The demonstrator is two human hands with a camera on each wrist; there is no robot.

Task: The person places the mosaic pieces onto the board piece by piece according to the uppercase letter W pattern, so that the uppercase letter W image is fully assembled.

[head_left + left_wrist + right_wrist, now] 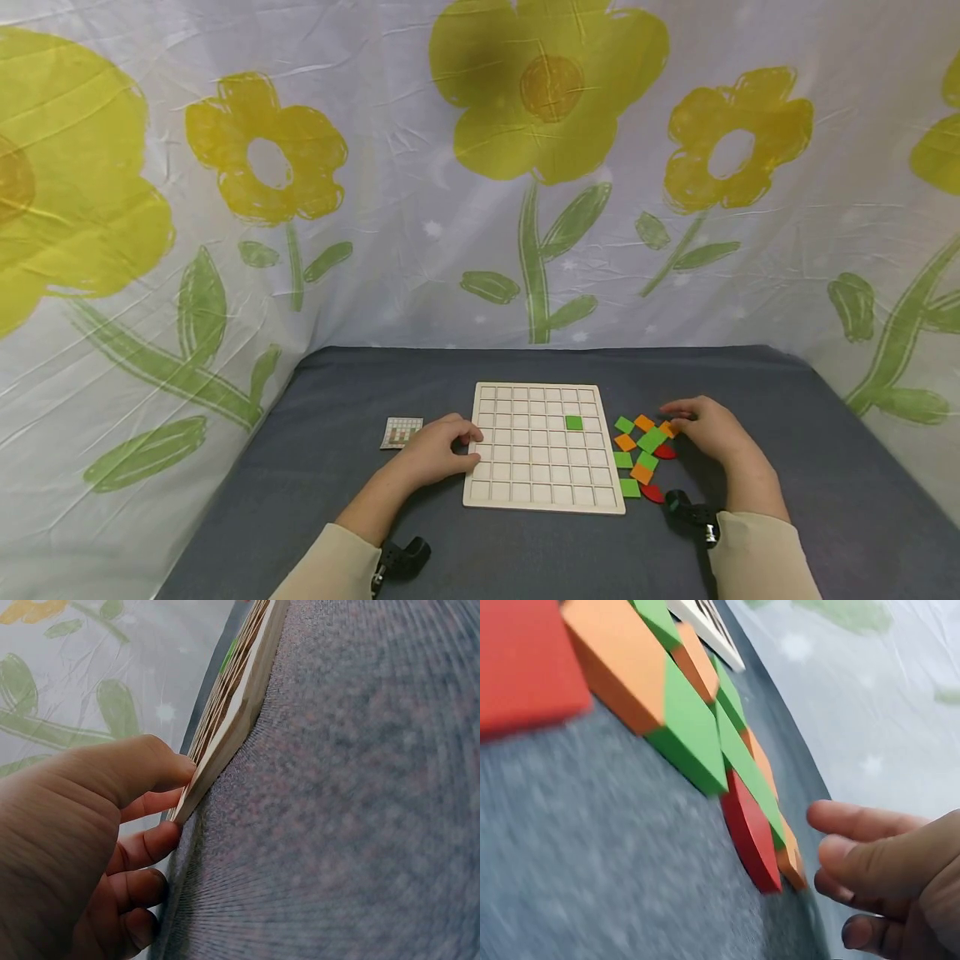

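Observation:
A pale wooden grid board (pixel 542 445) lies on the dark cloth, with a single green square tile (pixel 573 422) in its upper right part. My left hand (pixel 438 450) holds the board's left edge between thumb and fingertips; the left wrist view shows the fingertips (pixel 161 844) right at the rim. Over the far right end of the loose blocks is my right hand (pixel 712 429), its fingers loosely bent. Thumb and fingers stand apart from the nearest orange block (pixel 790 859) in the right wrist view, with nothing held.
Several green blocks (pixel 622 459) and orange blocks (pixel 625 442) lie right of the board, partly touching. Two red curved blocks (pixel 652 493) are among them. Left of the board lies a small printed grid card (pixel 401 432). A flowered curtain (pixel 390 275) hangs behind the table.

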